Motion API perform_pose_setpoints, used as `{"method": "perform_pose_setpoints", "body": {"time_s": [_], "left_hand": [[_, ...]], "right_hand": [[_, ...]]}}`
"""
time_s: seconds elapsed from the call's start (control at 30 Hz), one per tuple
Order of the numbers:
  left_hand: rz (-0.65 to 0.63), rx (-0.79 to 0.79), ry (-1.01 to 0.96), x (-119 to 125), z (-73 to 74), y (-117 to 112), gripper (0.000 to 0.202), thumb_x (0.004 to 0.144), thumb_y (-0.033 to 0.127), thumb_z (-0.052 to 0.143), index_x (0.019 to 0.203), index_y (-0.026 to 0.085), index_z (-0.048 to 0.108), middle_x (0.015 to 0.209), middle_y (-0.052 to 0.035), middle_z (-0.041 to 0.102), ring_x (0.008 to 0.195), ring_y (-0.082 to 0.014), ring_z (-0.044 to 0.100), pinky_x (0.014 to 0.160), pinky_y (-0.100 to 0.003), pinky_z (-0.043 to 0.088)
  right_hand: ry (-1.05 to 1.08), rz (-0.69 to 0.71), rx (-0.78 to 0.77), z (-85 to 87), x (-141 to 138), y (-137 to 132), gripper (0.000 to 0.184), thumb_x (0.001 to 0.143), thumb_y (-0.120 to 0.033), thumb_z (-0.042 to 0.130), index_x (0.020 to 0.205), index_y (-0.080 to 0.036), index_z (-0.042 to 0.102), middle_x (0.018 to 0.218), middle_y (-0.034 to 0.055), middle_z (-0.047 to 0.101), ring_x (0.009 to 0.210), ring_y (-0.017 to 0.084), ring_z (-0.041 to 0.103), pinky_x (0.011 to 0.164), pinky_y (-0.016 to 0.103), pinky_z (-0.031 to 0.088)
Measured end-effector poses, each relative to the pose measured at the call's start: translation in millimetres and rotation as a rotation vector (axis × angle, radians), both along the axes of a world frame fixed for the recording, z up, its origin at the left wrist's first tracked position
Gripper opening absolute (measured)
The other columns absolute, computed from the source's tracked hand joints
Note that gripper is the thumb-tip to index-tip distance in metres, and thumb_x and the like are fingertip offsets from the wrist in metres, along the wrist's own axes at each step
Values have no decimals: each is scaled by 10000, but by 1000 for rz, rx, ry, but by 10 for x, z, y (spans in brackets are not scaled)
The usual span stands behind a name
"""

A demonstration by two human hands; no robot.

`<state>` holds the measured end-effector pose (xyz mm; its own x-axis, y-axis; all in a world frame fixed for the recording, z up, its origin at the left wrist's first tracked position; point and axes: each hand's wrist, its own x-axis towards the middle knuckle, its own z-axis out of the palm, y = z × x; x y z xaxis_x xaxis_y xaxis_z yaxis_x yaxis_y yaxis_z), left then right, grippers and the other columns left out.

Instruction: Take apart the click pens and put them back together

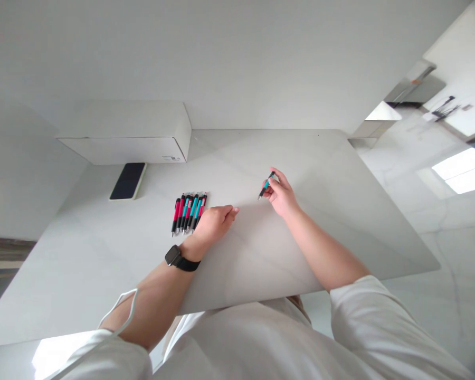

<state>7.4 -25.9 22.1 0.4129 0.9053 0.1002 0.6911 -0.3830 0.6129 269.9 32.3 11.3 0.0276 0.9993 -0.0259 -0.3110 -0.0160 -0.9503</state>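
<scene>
My right hand (pixel 282 193) pinches a teal and black click pen (pixel 266 184) above the table, its silver tip pointing down and to the left. Resting by the table surface, my left hand (pixel 216 222) is closed, fingers curled together; nothing sticks out of it, though its palm side is hidden. Just left of that hand, several red-and-black and teal-and-black pens (pixel 185 214) lie side by side in a row, tips toward me. The left hand partly covers the row's right end. A black smartwatch (pixel 174 256) is on my left wrist.
A smartphone (pixel 128 181) with a pale case lies at the left of the marble-look table (pixel 253 258). Behind it, a long white box (pixel 134 149) stands against the wall. The table's right edge drops to a pale tiled floor (pixel 431 211).
</scene>
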Motion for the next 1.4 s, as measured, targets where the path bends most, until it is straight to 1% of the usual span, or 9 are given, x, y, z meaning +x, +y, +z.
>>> {"method": "perform_pose_setpoints", "body": {"time_s": [0.2,0.37,0.5,0.7,0.8,0.93,1.13,1.3,1.4], "left_hand": [[-55,-16,90,22,15,-27,534,1050,540,425,667,202,580,587,-18,551,555,-149,410,602,-315,223],[-85,-22,119,29,7,-35,533,1042,548,434,665,203,588,583,-11,526,556,-147,373,608,-324,211],[-108,-24,126,30,18,-38,534,1044,551,428,665,202,571,581,-5,516,551,-141,352,607,-322,209],[-125,-26,120,36,57,-44,516,1037,526,445,655,198,556,588,-5,521,552,-134,345,605,-321,206],[-121,-23,119,35,45,-50,525,1040,532,433,651,199,550,582,-4,507,554,-136,341,606,-321,205],[-109,-16,121,31,3,-53,527,1034,546,433,649,205,549,587,-10,514,560,-144,364,606,-319,204],[-108,-21,133,21,-6,-48,535,1035,563,421,654,206,536,587,-10,516,556,-144,360,599,-317,200],[-112,-20,127,12,-29,-39,521,1035,558,430,663,205,519,588,4,483,559,-135,361,602,-315,199],[-112,-17,128,8,-49,-34,516,1035,556,436,664,205,510,588,8,467,562,-135,370,606,-315,201]], "right_hand": [[-37,-3,22,0,-13,4,663,814,-584,779,1373,-338,520,919,-15,706,869,171,702,738,305,604],[-19,-39,55,-8,3,17,705,830,-578,772,1432,-362,477,931,-20,704,882,171,698,757,308,603],[-80,-69,79,29,76,52,662,847,-612,741,1409,-356,502,939,-3,710,897,182,696,763,321,598],[-180,-227,162,190,452,171,608,904,-613,673,1433,-372,493,971,20,706,972,206,700,790,345,597],[-198,-317,179,217,691,244,624,917,-592,661,1471,-383,463,972,22,699,987,208,701,785,344,598],[-189,-331,203,186,919,317,583,912,-567,676,1435,-370,509,934,13,693,936,197,702,767,337,598],[-211,-358,157,202,1021,342,612,928,-527,663,1486,-355,480,938,17,693,938,194,702,763,322,596],[-244,-290,108,43,1091,416,704,902,-470,675,1542,-326,419,903,-9,694,848,171,692,749,308,589],[-419,-272,32,-97,1104,449,743,886,-450,673,1553,-290,386,876,-25,705,737,164,671,711,315,589]]}}
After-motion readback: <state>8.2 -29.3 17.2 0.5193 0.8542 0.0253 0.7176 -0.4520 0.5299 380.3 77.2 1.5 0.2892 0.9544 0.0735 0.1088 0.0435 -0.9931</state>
